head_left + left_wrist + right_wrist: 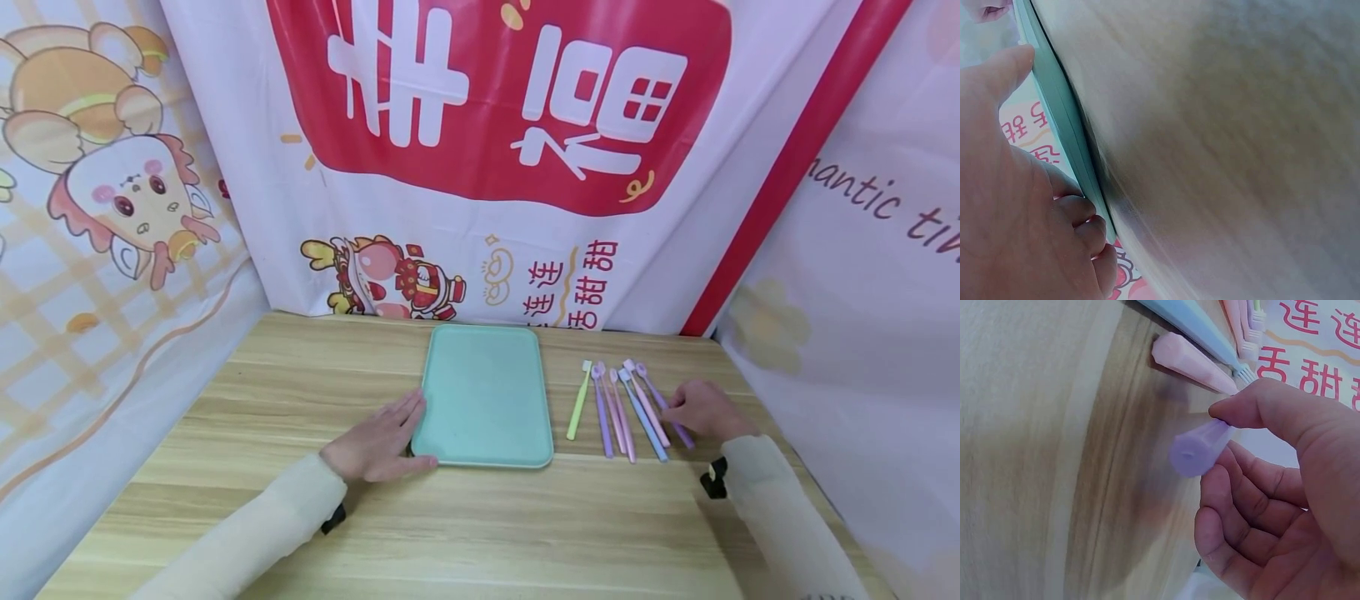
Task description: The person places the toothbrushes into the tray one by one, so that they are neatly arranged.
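My right hand (703, 410) pinches a purple toothbrush (1200, 449) near its handle end, between thumb and curled fingers, at the right of a group of toothbrushes. Beside it lie a pink toothbrush (651, 408), a blue toothbrush (645, 421), more pink and purple ones, and a yellow-green toothbrush (578, 408) at the left. Resting on the near left corner of a mint-green tray (483, 396) is my left hand (378, 442), fingers along the left edge and thumb at the near edge. Nothing lies on the tray in the head view.
The wooden table (480, 533) carries tray and toothbrushes. A printed red and white cloth (480, 250) hangs along its back edge. More printed cloth walls, the left wall (97, 292) and the right wall (862, 333), stand along the sides.
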`<state>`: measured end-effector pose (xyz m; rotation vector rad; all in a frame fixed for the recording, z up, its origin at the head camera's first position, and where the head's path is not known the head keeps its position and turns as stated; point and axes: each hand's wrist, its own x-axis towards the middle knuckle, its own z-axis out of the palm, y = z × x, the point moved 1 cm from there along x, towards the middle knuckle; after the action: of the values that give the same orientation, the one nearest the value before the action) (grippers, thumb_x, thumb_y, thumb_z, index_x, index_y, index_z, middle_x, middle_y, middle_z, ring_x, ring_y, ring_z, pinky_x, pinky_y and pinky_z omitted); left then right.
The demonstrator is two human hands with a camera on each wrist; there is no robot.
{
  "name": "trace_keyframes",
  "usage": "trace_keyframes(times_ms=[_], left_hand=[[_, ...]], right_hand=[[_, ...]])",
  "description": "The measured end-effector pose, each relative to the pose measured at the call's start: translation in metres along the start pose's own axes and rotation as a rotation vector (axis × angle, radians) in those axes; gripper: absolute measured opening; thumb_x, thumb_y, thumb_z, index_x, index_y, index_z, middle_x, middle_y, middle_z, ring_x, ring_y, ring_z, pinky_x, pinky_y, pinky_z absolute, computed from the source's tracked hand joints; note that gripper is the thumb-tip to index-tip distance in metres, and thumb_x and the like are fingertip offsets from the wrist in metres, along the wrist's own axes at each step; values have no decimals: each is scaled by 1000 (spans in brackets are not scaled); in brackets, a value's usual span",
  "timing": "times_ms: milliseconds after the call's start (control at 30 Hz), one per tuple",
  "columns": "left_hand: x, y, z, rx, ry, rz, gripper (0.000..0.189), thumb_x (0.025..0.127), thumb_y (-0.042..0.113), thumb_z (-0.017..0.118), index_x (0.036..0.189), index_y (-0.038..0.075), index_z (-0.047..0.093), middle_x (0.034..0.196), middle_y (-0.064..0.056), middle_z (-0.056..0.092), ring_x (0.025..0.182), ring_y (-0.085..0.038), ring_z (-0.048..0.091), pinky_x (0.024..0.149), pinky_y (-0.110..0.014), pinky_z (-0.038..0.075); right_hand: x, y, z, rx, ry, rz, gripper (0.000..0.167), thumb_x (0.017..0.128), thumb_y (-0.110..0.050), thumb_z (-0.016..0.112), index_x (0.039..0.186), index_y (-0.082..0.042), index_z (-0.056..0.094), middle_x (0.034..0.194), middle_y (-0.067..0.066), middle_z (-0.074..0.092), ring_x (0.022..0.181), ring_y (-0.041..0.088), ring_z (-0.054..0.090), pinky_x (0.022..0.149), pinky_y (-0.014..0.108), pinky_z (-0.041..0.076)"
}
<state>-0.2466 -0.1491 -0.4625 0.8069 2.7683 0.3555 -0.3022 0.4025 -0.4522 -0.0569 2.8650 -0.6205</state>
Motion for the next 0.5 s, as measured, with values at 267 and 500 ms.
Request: trace_keyframes(times_ms=[267, 500], left_hand=[[-1, 2, -1, 7, -11, -8, 100, 103, 64, 54, 165, -7, 19, 177, -23, 12, 165, -39, 15, 133, -57, 23], [0, 1, 0, 9, -15, -11, 102, 103, 65, 53, 165, -7, 18, 177, -23, 12, 165, -39, 15, 134, -56, 22]], right_hand=[[0, -3, -8, -19, -9, 49, 19, 93, -18, 74, 95, 0, 74, 86, 10, 71, 74, 21, 62, 62, 31, 55], [-3, -9, -16, -65, 30, -47, 19, 87, -19, 77, 83, -1, 76, 77, 7, 71, 72, 20, 62, 61, 31, 51]])
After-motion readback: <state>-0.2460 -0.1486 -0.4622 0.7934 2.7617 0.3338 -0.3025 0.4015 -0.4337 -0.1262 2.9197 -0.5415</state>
